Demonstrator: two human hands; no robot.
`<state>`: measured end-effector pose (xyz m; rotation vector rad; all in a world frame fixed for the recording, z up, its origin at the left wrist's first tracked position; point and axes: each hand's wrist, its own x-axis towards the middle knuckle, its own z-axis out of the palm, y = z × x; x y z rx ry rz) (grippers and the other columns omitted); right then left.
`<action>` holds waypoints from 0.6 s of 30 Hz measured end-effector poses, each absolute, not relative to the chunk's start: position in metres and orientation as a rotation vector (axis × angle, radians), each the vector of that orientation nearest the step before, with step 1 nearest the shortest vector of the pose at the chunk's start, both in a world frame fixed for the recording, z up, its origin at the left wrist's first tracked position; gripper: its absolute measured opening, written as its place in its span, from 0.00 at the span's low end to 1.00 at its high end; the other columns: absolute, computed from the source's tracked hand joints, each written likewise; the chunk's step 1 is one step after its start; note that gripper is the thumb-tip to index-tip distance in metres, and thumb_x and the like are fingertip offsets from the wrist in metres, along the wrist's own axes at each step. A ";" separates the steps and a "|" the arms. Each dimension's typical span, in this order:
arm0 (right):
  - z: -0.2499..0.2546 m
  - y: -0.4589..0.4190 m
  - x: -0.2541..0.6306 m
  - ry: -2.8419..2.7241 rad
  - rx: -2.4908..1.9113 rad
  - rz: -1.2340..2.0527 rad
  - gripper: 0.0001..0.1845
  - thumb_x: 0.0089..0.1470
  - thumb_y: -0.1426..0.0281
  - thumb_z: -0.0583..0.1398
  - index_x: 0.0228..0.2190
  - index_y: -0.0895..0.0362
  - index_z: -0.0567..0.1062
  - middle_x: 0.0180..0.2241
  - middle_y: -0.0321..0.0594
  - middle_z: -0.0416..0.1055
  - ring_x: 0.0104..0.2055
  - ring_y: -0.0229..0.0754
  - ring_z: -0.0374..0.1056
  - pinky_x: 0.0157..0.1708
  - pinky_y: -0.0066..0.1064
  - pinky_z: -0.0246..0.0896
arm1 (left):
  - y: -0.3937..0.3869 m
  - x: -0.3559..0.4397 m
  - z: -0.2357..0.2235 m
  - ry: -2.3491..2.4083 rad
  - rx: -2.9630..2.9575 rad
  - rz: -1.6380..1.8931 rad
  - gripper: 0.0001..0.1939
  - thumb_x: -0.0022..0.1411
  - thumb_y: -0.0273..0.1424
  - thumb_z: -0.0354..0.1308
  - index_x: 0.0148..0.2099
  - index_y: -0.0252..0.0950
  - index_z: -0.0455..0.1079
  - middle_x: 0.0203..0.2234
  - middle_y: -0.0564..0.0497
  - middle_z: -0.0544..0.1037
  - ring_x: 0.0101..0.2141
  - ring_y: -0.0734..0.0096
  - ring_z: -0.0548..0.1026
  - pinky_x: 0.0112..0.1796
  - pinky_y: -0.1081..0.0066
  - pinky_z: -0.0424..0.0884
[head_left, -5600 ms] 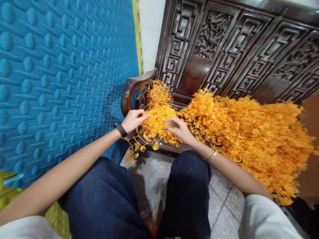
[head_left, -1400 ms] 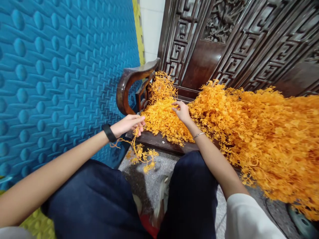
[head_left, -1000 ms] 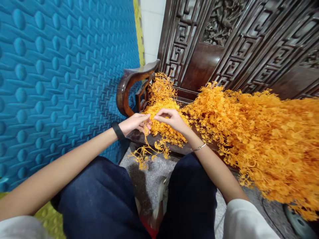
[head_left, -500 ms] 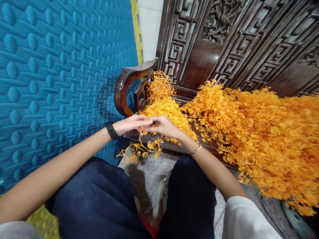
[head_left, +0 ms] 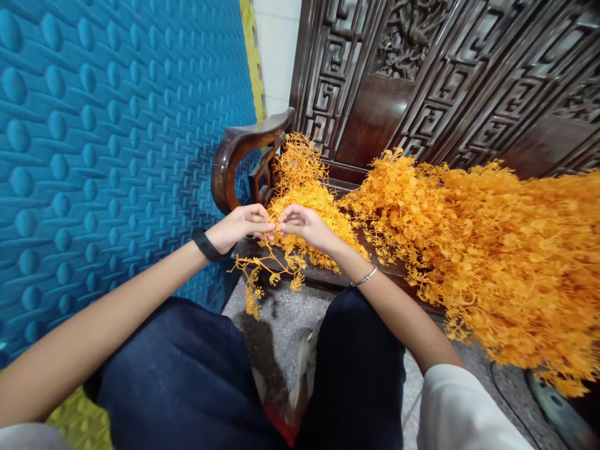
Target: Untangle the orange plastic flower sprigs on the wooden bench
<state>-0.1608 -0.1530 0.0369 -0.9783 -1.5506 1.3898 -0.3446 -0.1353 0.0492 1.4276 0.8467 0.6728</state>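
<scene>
As we bring our hands together over the front of the bench, our left hand [head_left: 241,228] pinches the upper part of an orange sprig [head_left: 274,275] between thumb and fingers. Taking the hands as the centre of the dial, the sprig dangles toward six and seven o'clock, its thin stems and small blooms hanging past the edge of the dark wooden seat [head_left: 323,279], over the grey speckled floor [head_left: 284,312]. Our right hand [head_left: 304,226] comes in from three o'clock, thumb and fingers bent toward the left fingertips; a little orange shows between the two hands, but we cannot tell whether the right one grips it.

Just beyond our hands, toward one and two o'clock, a small pile [head_left: 323,209] of orange blooms lies on the seat, and a looser tangle [head_left: 300,164] sits behind it near twelve. Toward three and four o'clock spreads a much larger orange heap [head_left: 506,250]. We see the curved armrest [head_left: 222,175] at ten o'clock, the carved backrest [head_left: 379,115] toward two, and a blue textured mat [head_left: 117,125] toward nine and ten. We wear a black band [head_left: 206,245] on our left wrist and a thin bracelet [head_left: 364,277] on our right.
</scene>
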 end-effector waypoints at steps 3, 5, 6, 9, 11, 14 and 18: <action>0.039 -0.153 -0.159 -1.470 -1.001 1.420 0.06 0.44 0.75 0.61 0.27 0.57 0.69 0.24 0.32 0.71 0.26 0.33 0.67 0.35 0.31 0.65 | -0.138 -0.343 0.052 0.835 1.359 0.683 0.14 0.52 0.31 0.64 0.31 0.34 0.60 0.23 0.50 0.79 0.27 0.70 0.79 0.34 0.68 0.73; 0.039 -0.152 -0.159 -1.395 -1.013 1.437 0.07 0.42 0.76 0.60 0.27 0.56 0.69 0.23 0.31 0.71 0.24 0.33 0.66 0.33 0.30 0.64 | -0.141 -0.341 0.053 0.833 1.323 0.700 0.14 0.54 0.31 0.62 0.33 0.35 0.58 0.22 0.52 0.78 0.26 0.69 0.79 0.32 0.67 0.74; 0.038 -0.152 -0.159 -1.351 -1.019 1.449 0.08 0.41 0.76 0.59 0.28 0.56 0.68 0.22 0.30 0.70 0.23 0.32 0.66 0.32 0.29 0.64 | -0.142 -0.340 0.054 0.833 1.309 0.722 0.14 0.55 0.31 0.61 0.33 0.35 0.57 0.21 0.53 0.77 0.25 0.69 0.78 0.31 0.67 0.74; 0.036 -0.152 -0.161 -1.266 -1.032 1.499 0.10 0.40 0.76 0.59 0.29 0.55 0.69 0.20 0.29 0.69 0.22 0.32 0.65 0.30 0.28 0.63 | -0.143 -0.338 0.053 0.834 1.297 0.792 0.14 0.56 0.30 0.60 0.33 0.36 0.55 0.22 0.55 0.77 0.22 0.72 0.77 0.28 0.70 0.73; 0.035 -0.152 -0.163 -1.281 -1.025 1.535 0.07 0.40 0.74 0.60 0.28 0.56 0.70 0.21 0.31 0.70 0.23 0.32 0.64 0.30 0.28 0.62 | -0.143 -0.337 0.051 0.826 1.317 0.788 0.14 0.56 0.31 0.61 0.33 0.36 0.55 0.22 0.55 0.76 0.21 0.73 0.76 0.27 0.72 0.72; 0.034 -0.154 -0.164 -1.347 -0.998 1.567 0.07 0.41 0.71 0.64 0.26 0.57 0.71 0.23 0.33 0.70 0.25 0.33 0.65 0.32 0.29 0.62 | -0.141 -0.337 0.049 0.809 1.339 0.751 0.17 0.53 0.32 0.63 0.32 0.36 0.55 0.20 0.55 0.76 0.23 0.72 0.76 0.28 0.71 0.72; 0.036 -0.152 -0.160 -1.376 -0.982 1.539 0.09 0.40 0.71 0.66 0.26 0.58 0.71 0.23 0.33 0.71 0.26 0.33 0.65 0.33 0.30 0.61 | -0.140 -0.337 0.049 0.819 1.360 0.720 0.16 0.51 0.30 0.64 0.33 0.35 0.57 0.21 0.55 0.76 0.22 0.75 0.75 0.26 0.74 0.70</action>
